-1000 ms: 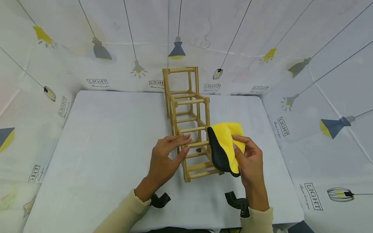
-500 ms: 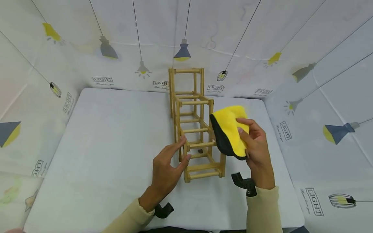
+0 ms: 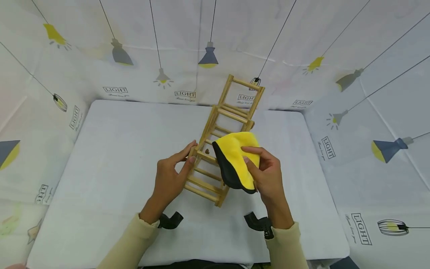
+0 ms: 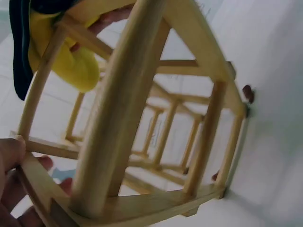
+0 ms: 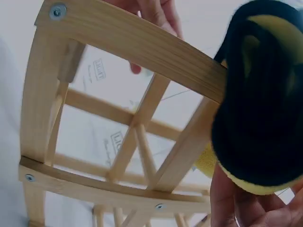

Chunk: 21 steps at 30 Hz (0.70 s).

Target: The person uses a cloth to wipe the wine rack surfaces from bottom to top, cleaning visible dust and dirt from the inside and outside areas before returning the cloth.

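A tiered wooden rack (image 3: 201, 193) of pale slats and round rungs stands tilted across the middle of the table in the head view. My left hand (image 3: 169, 181) grips its near left upright between thumb and fingers; fingertips (image 4: 12, 151) show around the wood in the left wrist view. In my right hand (image 3: 268, 177) is a folded cloth (image 3: 237, 149), yellow with a black border, pinched between thumb and fingers. The cloth overlaps the rack's right side in the head view. Close up in the right wrist view, its black side (image 5: 246, 137) lies against the end of a slat (image 5: 142, 45).
The white table (image 3: 117, 168) has rounded corners and meets a wall sheet (image 3: 141, 33) printed with hanging lamps. A small dark brown bit (image 4: 248, 93) is beside the rack in the left wrist view. Black wrist mounts (image 3: 258, 222) stick out from both forearms.
The rack has turned and leaned, its far end swinging right and its near end left. My left hand moved left with its upright. My right hand brought the cloth left and down over the rack.
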Motion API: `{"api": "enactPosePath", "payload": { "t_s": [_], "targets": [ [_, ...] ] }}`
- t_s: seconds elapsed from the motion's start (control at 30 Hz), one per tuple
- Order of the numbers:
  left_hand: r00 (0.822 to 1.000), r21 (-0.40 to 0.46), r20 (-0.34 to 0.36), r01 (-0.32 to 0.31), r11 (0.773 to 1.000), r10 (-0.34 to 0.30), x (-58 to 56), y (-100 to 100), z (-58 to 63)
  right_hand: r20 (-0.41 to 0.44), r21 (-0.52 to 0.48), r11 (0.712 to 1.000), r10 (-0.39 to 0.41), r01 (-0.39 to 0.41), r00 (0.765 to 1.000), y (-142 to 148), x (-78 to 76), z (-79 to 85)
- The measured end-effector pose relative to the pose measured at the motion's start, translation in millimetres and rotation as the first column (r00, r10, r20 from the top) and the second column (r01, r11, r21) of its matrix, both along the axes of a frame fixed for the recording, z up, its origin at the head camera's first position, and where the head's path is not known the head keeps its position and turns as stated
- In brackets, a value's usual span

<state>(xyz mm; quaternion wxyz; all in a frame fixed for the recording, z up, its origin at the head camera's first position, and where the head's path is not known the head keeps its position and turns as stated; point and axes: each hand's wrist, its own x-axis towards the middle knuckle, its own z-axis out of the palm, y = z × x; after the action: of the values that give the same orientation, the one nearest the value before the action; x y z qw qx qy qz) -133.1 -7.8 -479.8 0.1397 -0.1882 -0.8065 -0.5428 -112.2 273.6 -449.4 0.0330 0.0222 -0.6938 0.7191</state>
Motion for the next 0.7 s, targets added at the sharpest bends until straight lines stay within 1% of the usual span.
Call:
{"api": "enactPosePath", "payload": {
  "t_s": [0.1,0.17,0.2,0.27,0.33,0.4,0.43,0.53,0.57,0.63,0.7],
  "targets": [
    [0.999,-0.028,0.023,-0.028,0.999,0.029,-9.5,-8,4.2,-0.027,0.021,1.0,-0.017,0.018,0.999,-10,-0.3,3.5],
    [0.997,-0.062,0.006,-0.077,0.995,0.078,-9.1,-9,6.7,-0.063,-0.004,0.998,-0.06,0.059,0.996,-8,-3.1,6.4],
    [0.994,-0.08,-0.015,-0.109,0.991,0.109,-6.9,-7,7.3,-0.087,-0.02,0.995,-0.095,0.094,0.992,-6,-5.4,8.8],
    [0.988,-0.121,-0.056,-0.148,0.982,0.142,1.9,2,9.2,-0.147,-0.046,0.982,-0.186,0.181,0.972,5,-15.8,17.1],
    [0.982,-0.172,-0.1,-0.174,0.969,0.159,12.8,14,11.5,-0.193,-0.055,0.966,-0.257,0.251,0.947,16,-30.6,24.9],
    [0.979,-0.226,-0.138,-0.181,0.957,0.152,22.1,27,13.2,-0.212,-0.03,0.956,-0.292,0.292,0.933,25,-47.0,31.3],
    [0.978,-0.253,-0.151,-0.178,0.951,0.143,25.5,33,13.5,-0.211,-0.009,0.955,-0.292,0.297,0.933,28,-55.4,31.9],
    [0.976,-0.309,-0.159,-0.193,0.931,0.15,29.6,46,13.5,-0.158,0.072,0.963,-0.247,0.26,0.956,28,-71.3,28.4],
    [0.976,-0.323,-0.159,-0.197,0.926,0.152,29.7,48,13.3,-0.141,0.095,0.963,-0.238,0.253,0.961,27,-74.3,26.6],
    [0.976,-0.342,-0.157,-0.195,0.919,0.148,28.5,49,14.1,-0.131,0.126,0.96,-0.235,0.251,0.963,23,-78.1,23.4],
    [0.981,-0.342,-0.142,-0.176,0.923,0.134,25.0,45,16.3,-0.137,0.137,0.956,-0.243,0.261,0.96,19,-79.9,22.4]
  ]
}}
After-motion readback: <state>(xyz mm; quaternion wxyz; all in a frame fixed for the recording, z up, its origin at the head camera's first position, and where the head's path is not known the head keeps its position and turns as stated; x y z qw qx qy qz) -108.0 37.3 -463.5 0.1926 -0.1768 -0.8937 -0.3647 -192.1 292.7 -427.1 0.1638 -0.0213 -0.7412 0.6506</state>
